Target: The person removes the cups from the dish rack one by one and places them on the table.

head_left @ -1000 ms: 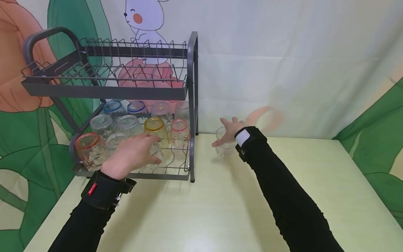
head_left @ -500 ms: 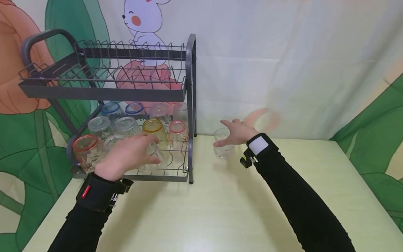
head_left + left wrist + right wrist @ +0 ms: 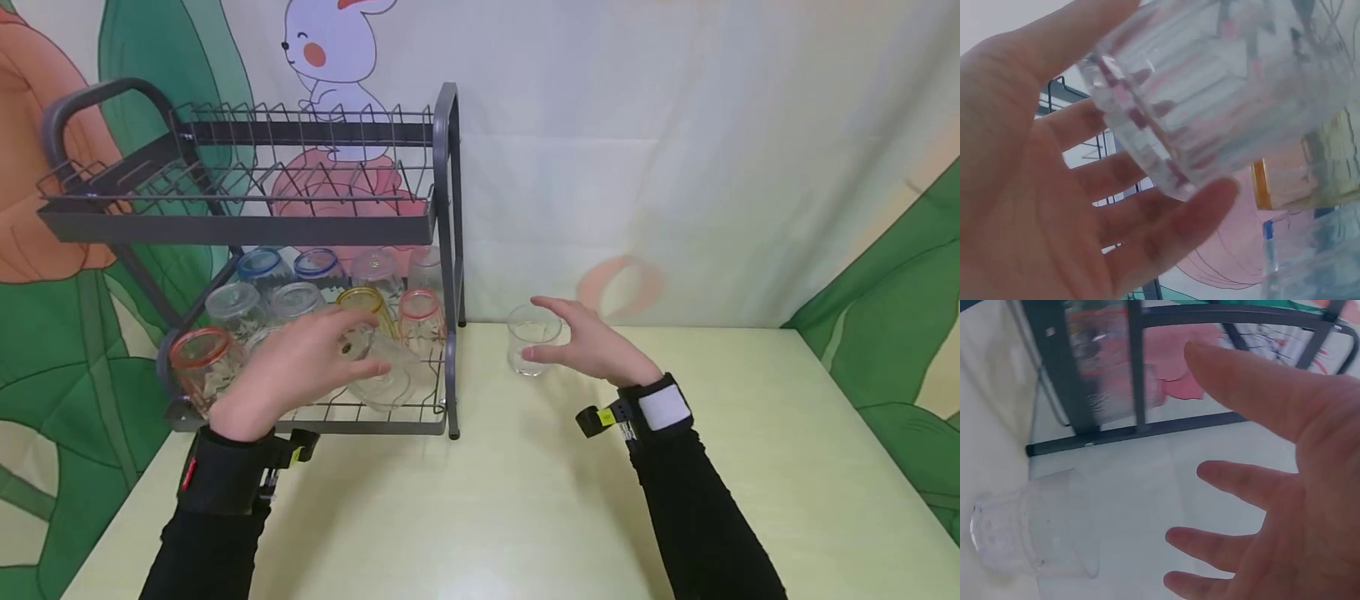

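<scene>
My left hand [image 3: 288, 367] grips a clear drinking glass [image 3: 386, 383] by its base end, at the front of the rack's lower tier. That glass is tilted, its mouth toward the right; in the left wrist view the thumb and fingers [image 3: 1172, 244] lie around its base. On the table to the right of the rack, another clear glass [image 3: 525, 340] stands upright. My right hand [image 3: 600, 346] is beside it, thumb and fingers spread. The right wrist view shows this glass [image 3: 1041, 528] apart from the fingertips.
A dark two-tier dish rack [image 3: 240, 227] stands at the left. Its lower tier bears several upturned glasses, among them a red-rimmed glass [image 3: 206, 367], a yellow-rimmed glass [image 3: 367, 302] and a blue-rimmed glass [image 3: 262, 265]. A printed curtain [image 3: 675, 167] hangs behind the pale table [image 3: 480, 517].
The glass in my left hand has tipped, its mouth swinging out to the right. My right wrist has shifted rightward and turned, and the hand has drawn back slightly from the upright glass.
</scene>
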Available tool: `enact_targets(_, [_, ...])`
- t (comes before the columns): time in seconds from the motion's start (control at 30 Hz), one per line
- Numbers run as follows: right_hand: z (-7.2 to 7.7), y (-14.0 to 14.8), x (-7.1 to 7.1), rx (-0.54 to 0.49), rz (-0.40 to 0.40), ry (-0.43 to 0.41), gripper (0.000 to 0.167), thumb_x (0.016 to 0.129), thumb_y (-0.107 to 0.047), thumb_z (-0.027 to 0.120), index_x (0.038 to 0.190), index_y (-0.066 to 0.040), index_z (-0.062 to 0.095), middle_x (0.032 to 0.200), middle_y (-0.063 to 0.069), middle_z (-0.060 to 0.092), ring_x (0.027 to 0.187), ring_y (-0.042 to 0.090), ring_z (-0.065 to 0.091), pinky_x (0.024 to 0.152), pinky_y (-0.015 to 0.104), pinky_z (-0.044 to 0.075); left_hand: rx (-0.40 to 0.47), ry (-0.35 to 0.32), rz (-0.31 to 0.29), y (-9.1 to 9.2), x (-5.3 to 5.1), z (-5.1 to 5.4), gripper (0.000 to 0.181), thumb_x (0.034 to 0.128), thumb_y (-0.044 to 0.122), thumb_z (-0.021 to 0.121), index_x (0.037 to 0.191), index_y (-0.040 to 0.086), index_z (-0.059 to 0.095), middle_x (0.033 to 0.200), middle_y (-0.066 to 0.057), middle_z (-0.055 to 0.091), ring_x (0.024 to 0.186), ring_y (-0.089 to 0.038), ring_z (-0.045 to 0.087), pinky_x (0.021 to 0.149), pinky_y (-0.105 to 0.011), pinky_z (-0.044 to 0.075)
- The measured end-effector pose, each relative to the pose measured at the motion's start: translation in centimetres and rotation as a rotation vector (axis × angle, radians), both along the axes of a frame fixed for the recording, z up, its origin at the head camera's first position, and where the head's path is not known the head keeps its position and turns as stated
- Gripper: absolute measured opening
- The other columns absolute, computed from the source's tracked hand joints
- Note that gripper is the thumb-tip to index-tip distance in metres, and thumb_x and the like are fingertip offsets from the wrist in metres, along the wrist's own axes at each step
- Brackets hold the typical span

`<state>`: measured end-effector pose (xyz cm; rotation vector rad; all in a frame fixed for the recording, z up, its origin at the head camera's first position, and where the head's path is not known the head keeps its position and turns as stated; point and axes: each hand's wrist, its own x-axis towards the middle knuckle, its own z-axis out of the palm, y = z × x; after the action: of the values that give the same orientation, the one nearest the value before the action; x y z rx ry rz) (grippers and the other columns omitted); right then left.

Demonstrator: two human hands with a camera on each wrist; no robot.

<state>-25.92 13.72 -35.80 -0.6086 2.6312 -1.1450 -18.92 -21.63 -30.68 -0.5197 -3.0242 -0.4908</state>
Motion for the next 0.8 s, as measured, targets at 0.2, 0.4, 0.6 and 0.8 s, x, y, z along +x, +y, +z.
enact_targets(0.2, [-0.4, 0.6, 2.2, -0.175, -0.010, -0.034, 0.077, 0.084, -0.051, 0.074, 0.149, -0.037, 0.036, 0.153, -0.013, 0.029, 0.143, 0.015, 0.021, 0.112, 0.053, 0.026, 0.140, -0.002, -0.006, -0.1, -0.1, -0.7, 0.066, 0.0868, 0.055, 0.068, 0.138, 0.014, 0.055, 0.136, -0.013, 0.055, 0.119, -0.036, 0.053, 0.094, -0.053, 0.045])
enact_targets(0.4, [-1.0, -0.2, 3.8, -0.284, 0.066, -0.030, 0.072, 0.087, -0.042, 0.074, 0.149, -0.034, 0.037, 0.153, -0.016, 0.030, 0.142, 0.012, 0.023, 0.113, 0.054, 0.024, 0.237, -0.017, -0.008, -0.3, 0.1, -1.8, 0.069, 0.0865, 0.060, 0.064, 0.138, 0.015, 0.054, 0.139, -0.011, 0.052, 0.121, -0.034, 0.050, 0.098, -0.049, 0.041])
enact_targets(0.6, [-1.5, -0.6, 4.5, -0.358, 0.098, -0.028, 0.072, 0.088, -0.035, 0.074, 0.150, -0.031, 0.036, 0.152, -0.012, 0.032, 0.139, 0.011, 0.030, 0.112, 0.051, 0.027, 0.388, -0.065, 0.026, 0.0, 0.8, -2.9, 0.070, 0.0855, 0.060, 0.065, 0.141, 0.020, 0.051, 0.139, -0.008, 0.050, 0.122, -0.033, 0.048, 0.094, -0.050, 0.043])
enact_targets(0.8, [-1.4, -1.0, 4.7, -0.357, 0.129, -0.019, 0.073, 0.089, -0.035, 0.074, 0.151, -0.030, 0.036, 0.152, -0.015, 0.034, 0.137, 0.006, 0.032, 0.112, 0.044, 0.030, 0.558, -0.090, 0.047, 0.8, 1.3, -3.7, 0.065, 0.0850, 0.053, 0.071, 0.139, 0.022, 0.053, 0.135, -0.003, 0.054, 0.115, -0.029, 0.052, 0.085, -0.048, 0.048])
